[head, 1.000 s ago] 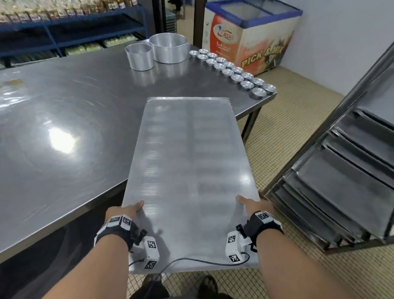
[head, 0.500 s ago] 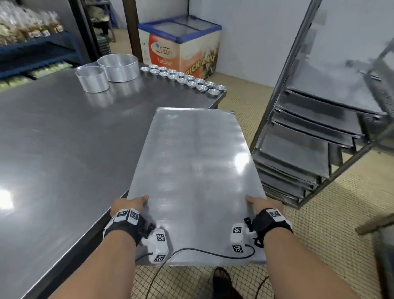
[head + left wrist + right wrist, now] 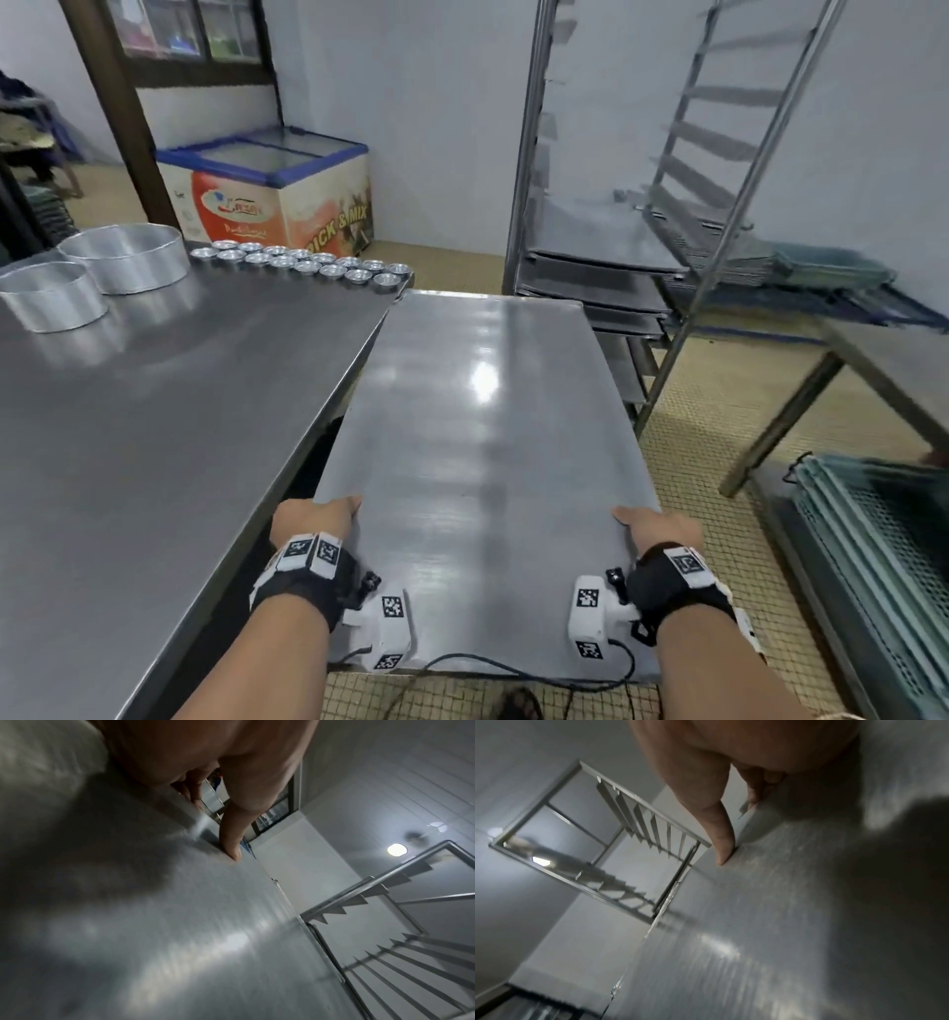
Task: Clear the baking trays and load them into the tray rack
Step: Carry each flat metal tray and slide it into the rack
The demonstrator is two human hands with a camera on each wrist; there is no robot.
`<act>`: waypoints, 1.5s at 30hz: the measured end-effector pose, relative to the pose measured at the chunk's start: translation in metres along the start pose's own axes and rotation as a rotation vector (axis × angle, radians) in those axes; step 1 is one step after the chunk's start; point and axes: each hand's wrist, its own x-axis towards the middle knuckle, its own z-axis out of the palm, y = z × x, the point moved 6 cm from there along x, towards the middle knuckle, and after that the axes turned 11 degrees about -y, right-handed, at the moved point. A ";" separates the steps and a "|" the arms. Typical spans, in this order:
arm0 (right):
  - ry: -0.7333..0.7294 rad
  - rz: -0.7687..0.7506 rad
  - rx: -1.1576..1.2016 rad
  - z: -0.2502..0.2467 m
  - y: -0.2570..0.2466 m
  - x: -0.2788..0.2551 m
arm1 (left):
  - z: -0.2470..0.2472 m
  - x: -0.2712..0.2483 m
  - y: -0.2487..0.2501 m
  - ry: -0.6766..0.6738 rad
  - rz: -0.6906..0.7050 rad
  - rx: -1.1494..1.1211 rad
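The left hand (image 3: 313,519) and right hand (image 3: 660,529) each held a long side of the flat baking tray (image 3: 488,437), the grip of each pinching its edge, thumb on top and fingers beneath. The tray hung level, clear of the steel desk (image 3: 154,411) at left, its far end pointing at the tray rack (image 3: 606,246), whose lower runners carried trays.

Grey brushed-metal baking tray (image 3: 482,437); grey steel table (image 3: 154,411); silver tray rack (image 3: 662,216); orange-and-white chest freezer (image 3: 277,195), blue-trimmed; beige gridded floor (image 3: 719,462).
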 end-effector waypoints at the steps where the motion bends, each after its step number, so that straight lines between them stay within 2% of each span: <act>1: 0.021 -0.004 0.025 -0.011 0.000 -0.002 | 0.006 -0.002 0.007 -0.019 0.021 -0.002; 12: 0.223 -0.120 0.267 -0.098 -0.033 -0.036 | 0.076 -0.030 0.090 -0.140 0.224 0.010; 19: 0.296 -0.136 0.261 -0.126 -0.053 -0.019 | 0.112 -0.032 0.127 -0.183 0.247 0.038; 26: 0.313 -0.130 0.269 -0.137 -0.086 0.023 | 0.157 -0.016 0.165 -0.197 0.264 0.028; 34: 0.310 -0.111 0.228 -0.132 -0.135 0.099 | 0.209 0.016 0.199 -0.157 0.221 0.073; 39: 0.285 -0.064 0.176 -0.125 -0.167 0.152 | 0.241 0.035 0.228 -0.119 0.202 0.072; 45: 0.200 -0.107 0.092 -0.124 -0.209 0.213 | 0.279 0.054 0.254 -0.102 0.171 0.083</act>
